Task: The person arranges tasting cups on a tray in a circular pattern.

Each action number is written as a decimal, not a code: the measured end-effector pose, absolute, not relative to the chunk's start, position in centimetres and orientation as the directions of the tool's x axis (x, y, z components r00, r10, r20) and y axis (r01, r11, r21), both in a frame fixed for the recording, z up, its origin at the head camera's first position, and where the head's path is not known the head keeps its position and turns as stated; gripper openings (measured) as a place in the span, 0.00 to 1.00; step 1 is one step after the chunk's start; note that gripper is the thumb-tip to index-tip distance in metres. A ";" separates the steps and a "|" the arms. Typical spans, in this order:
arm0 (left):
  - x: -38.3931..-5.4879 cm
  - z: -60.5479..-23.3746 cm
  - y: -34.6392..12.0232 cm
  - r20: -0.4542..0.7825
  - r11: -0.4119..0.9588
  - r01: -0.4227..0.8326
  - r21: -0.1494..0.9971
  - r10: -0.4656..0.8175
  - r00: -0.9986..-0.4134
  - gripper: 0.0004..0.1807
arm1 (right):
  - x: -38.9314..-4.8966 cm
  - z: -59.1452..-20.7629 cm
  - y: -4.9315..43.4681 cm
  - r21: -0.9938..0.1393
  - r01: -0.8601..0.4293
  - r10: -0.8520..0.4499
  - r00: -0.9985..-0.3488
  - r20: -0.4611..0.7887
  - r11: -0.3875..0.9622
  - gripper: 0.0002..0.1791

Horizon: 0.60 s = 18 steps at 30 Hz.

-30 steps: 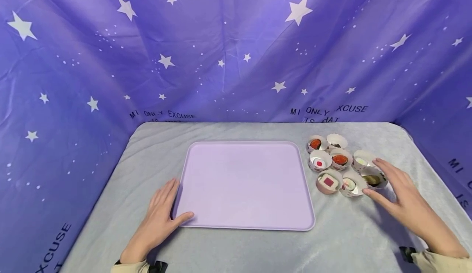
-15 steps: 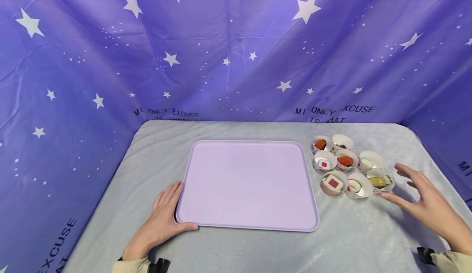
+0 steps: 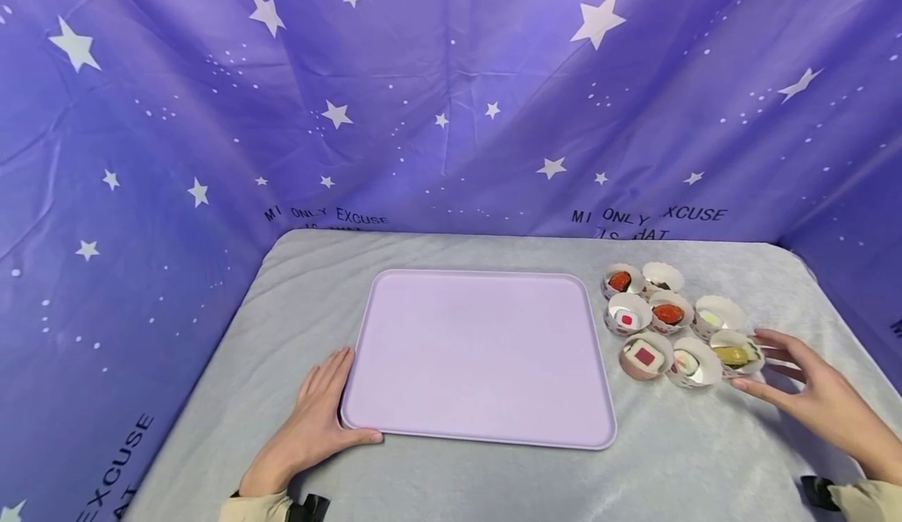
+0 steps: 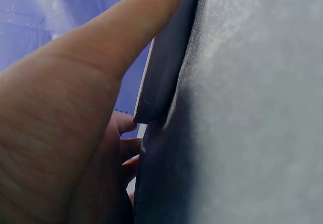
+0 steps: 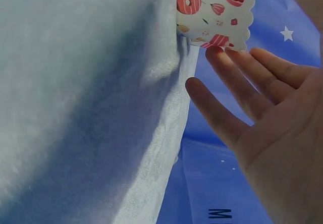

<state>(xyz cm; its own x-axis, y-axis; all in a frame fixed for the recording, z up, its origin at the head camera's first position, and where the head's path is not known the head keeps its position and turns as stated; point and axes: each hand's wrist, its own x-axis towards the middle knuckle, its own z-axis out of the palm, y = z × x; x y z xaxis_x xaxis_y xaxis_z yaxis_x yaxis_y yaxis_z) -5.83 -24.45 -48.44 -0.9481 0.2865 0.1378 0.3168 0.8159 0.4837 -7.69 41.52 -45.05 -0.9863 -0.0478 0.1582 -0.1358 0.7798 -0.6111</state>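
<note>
My left hand (image 3: pixel 310 428) rests at the near left corner of a lilac tray (image 3: pixel 479 358), fingers along its left side and thumb at the front edge. My right hand (image 3: pixel 810 385) is beside a paper cup (image 3: pixel 750 369) that holds a yellow-topped piece of sushi (image 3: pixel 733 355). Its fingers are spread and mostly straight. In the right wrist view, the fingertips (image 5: pixel 214 52) meet or nearly meet the side of the patterned cup (image 5: pixel 217 12); whether they touch is unclear. In the left wrist view, the thumb lies across the tray's edge (image 4: pixel 164 77).
Several more paper cups with sushi pieces stand close together right of the tray, among them a pink cup (image 3: pixel 637 373) at the front and one with red-orange topping (image 3: pixel 668 315). A grey cloth (image 3: pixel 493 483) covers the table. A purple star-patterned curtain (image 3: pixel 423 52) hangs behind.
My right hand has drawn back rightward from over the yellow-topped sushi's cup, then come close to its right side. My left thumb has shifted down to the tray's front edge. The head view has shifted slightly.
</note>
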 end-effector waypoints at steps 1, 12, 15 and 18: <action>-5.8 -48.5 -24.4 0.139 0.816 0.316 0.484 0.285 -0.948 0.72 | -7.7 -45.1 41.6 -0.612 -0.130 -0.047 -0.988 0.150 0.780 0.46; -5.8 -48.5 -24.4 0.116 0.815 0.300 0.496 0.280 -0.953 0.71 | -8.3 -45.4 42.0 -0.595 -0.018 -0.035 -0.999 -0.016 0.803 0.47; -5.8 -48.4 -24.5 0.108 0.816 0.295 0.497 0.280 -0.954 0.71 | -8.5 -45.2 41.8 -0.572 0.011 -0.025 -0.998 -0.055 0.820 0.48; -5.7 -48.5 -24.5 0.107 0.817 0.295 0.496 0.280 -0.954 0.71 | -8.8 -45.0 41.6 -0.543 0.037 -0.017 -0.995 -0.095 0.839 0.49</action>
